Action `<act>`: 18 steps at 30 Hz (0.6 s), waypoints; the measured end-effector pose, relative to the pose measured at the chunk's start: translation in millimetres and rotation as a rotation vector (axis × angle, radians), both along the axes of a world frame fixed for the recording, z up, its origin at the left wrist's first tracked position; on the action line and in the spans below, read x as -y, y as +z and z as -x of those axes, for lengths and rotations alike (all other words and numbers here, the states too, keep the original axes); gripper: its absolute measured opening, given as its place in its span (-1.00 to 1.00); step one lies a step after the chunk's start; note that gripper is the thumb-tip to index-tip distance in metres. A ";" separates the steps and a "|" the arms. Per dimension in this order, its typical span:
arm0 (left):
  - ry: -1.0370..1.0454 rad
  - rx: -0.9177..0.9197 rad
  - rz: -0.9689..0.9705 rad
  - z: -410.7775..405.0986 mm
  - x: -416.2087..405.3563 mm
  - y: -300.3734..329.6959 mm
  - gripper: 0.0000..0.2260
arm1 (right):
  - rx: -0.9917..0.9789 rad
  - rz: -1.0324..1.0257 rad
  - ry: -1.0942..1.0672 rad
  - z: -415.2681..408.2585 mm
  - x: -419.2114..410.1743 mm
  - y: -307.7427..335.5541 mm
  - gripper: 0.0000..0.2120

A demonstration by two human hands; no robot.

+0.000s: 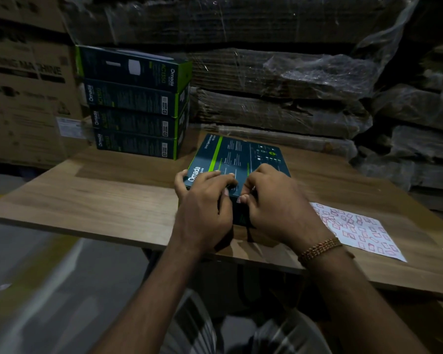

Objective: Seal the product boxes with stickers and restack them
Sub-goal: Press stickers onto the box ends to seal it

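A dark green product box [241, 154] marked Omada lies flat on the wooden table [100, 195] in front of me. My left hand [205, 198] grips its near left corner, thumb on the side and fingers spread over the top. At the box's near edge my right hand [274, 203] pinches a small sticker with curled fingers. A sticker sheet [356, 228] with several red stickers lies to the right of my right hand. A stack of several like boxes [136, 103] stands at the table's far left.
Plastic-wrapped bundles of flattened cardboard [279, 93] rise behind the table and at the right. Large brown cartons [28, 93] stand at the left. The table's near edge runs just under my wrists, with grey floor [36, 277] below left.
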State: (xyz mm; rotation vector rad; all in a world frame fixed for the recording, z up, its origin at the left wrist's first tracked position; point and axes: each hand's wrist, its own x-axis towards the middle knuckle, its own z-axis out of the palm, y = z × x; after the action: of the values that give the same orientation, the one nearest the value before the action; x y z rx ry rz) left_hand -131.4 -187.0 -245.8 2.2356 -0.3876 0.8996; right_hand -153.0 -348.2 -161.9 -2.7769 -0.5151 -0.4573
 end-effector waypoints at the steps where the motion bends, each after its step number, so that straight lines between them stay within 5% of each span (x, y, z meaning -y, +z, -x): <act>1: -0.001 0.004 0.000 0.7 0.2 0.3 -0.68 | -0.002 0.008 -0.002 0.2 -0.7 1.1 -0.92; 18: -0.012 0.015 -0.064 3.3 -1.0 1.1 -0.69 | 0.001 0.038 -0.027 -3.1 -3.1 -0.2 -0.91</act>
State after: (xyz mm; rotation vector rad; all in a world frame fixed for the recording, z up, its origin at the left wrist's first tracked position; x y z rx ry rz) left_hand -134.7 -186.1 -244.7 2.2833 -0.4423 0.9095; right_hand -149.9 -345.1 -162.1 -2.8237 -0.4924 -0.4590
